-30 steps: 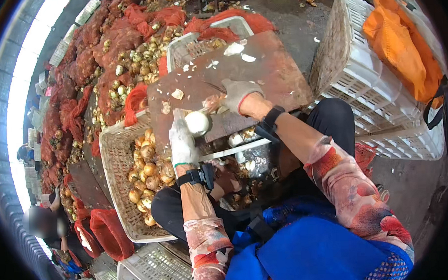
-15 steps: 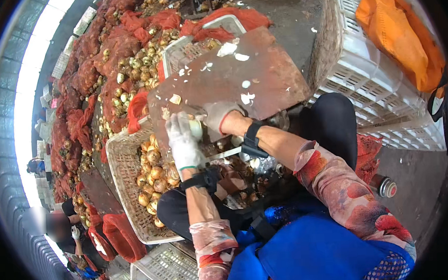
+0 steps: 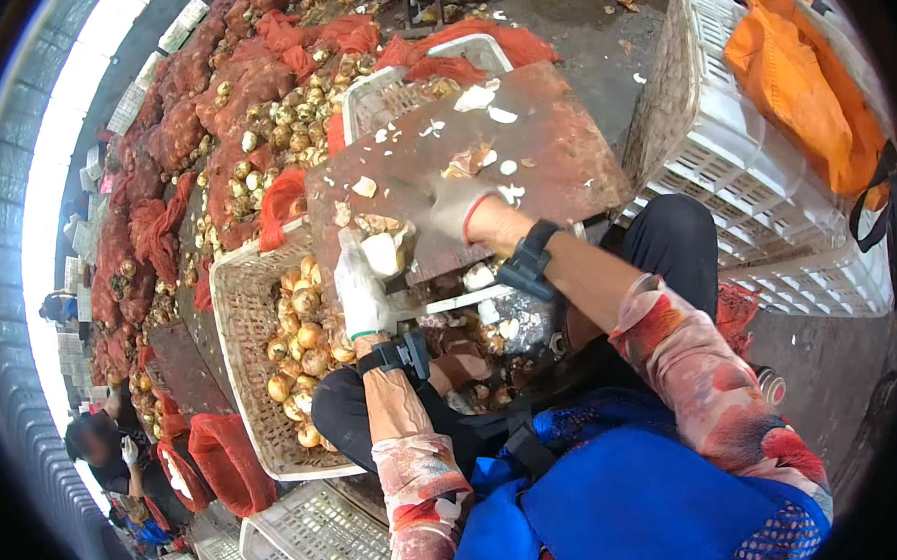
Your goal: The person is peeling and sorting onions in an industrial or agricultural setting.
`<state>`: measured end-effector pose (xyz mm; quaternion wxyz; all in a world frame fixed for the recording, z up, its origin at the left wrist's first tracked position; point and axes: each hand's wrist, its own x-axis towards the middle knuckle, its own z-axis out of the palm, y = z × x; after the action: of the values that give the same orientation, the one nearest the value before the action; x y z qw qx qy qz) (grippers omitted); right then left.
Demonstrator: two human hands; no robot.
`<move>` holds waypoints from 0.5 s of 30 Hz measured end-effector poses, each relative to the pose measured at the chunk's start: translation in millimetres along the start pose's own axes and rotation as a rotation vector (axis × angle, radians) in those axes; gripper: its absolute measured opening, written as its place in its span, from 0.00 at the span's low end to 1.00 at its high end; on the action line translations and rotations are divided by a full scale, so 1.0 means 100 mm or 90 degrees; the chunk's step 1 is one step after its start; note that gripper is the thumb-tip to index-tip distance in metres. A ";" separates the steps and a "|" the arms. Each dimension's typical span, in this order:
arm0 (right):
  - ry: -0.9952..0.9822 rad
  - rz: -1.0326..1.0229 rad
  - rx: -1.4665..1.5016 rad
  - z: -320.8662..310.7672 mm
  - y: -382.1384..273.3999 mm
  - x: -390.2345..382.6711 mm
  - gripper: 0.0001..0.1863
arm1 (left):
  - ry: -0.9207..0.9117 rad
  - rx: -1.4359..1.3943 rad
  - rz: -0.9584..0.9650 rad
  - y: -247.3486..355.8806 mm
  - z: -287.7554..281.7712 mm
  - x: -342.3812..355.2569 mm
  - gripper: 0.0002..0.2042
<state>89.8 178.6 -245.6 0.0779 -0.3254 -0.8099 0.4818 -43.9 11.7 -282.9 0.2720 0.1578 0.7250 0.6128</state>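
Note:
My left hand (image 3: 359,289), in a white glove, is closed against a white, peeled-looking onion (image 3: 382,254) at the near left edge of a brown board (image 3: 552,125). Torn brown skin (image 3: 378,223) lies right behind the onion. My right hand (image 3: 460,207), also gloved, is over the board to the right of the onion and apart from it. Its fingers are smeared by motion, so I cannot see whether they hold anything. Scraps of onion skin (image 3: 468,162) and white pieces (image 3: 477,97) lie scattered on the board.
Left of my knee stands a white crate (image 3: 248,389) with brown onions (image 3: 309,334). Below the board, white onions (image 3: 480,276) and peelings lie between my legs. Stacked white crates (image 3: 763,156) with an orange cloth (image 3: 785,85) rise at right. Red net sacks (image 3: 249,73) heap up far left; another person (image 3: 110,445) sits there.
My right hand has drawn away from the onion, toward the far right. More brown skin now lies on the board behind the onion and beyond my right hand. The view has shifted slightly.

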 end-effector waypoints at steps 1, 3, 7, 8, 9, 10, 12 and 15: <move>-0.041 -0.028 -0.020 0.12 0.07 0.07 0.29 | -0.033 0.000 0.007 -0.03 0.04 0.06 0.30; -0.124 0.074 0.054 0.33 0.18 0.22 0.27 | -0.034 0.027 -0.037 0.21 0.25 -0.07 0.29; -0.159 0.062 0.058 0.56 0.24 0.35 0.26 | -0.005 0.046 0.100 0.10 0.21 -0.06 0.30; -0.139 -0.013 -0.047 0.57 0.24 0.35 0.24 | -0.003 0.037 0.074 0.10 0.22 -0.03 0.30; -0.117 -0.090 -0.151 0.57 0.24 0.35 0.23 | -0.001 0.028 0.048 0.11 0.22 -0.03 0.30; -0.123 -0.103 -0.184 0.50 0.23 0.32 0.23 | -0.045 -0.002 0.059 0.17 0.22 -0.06 0.29; -0.097 -0.023 -0.207 0.42 0.31 0.36 0.24 | -0.043 -0.003 -0.016 0.35 0.24 -0.08 0.29; -0.164 0.119 -0.162 0.24 0.08 0.21 0.17 | 0.045 -0.064 -0.052 0.21 0.09 -0.01 0.31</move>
<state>66.9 176.1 -269.2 -0.1129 -0.3418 -0.8338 0.4186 -39.9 22.5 -263.0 0.2788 0.0929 0.7082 0.6419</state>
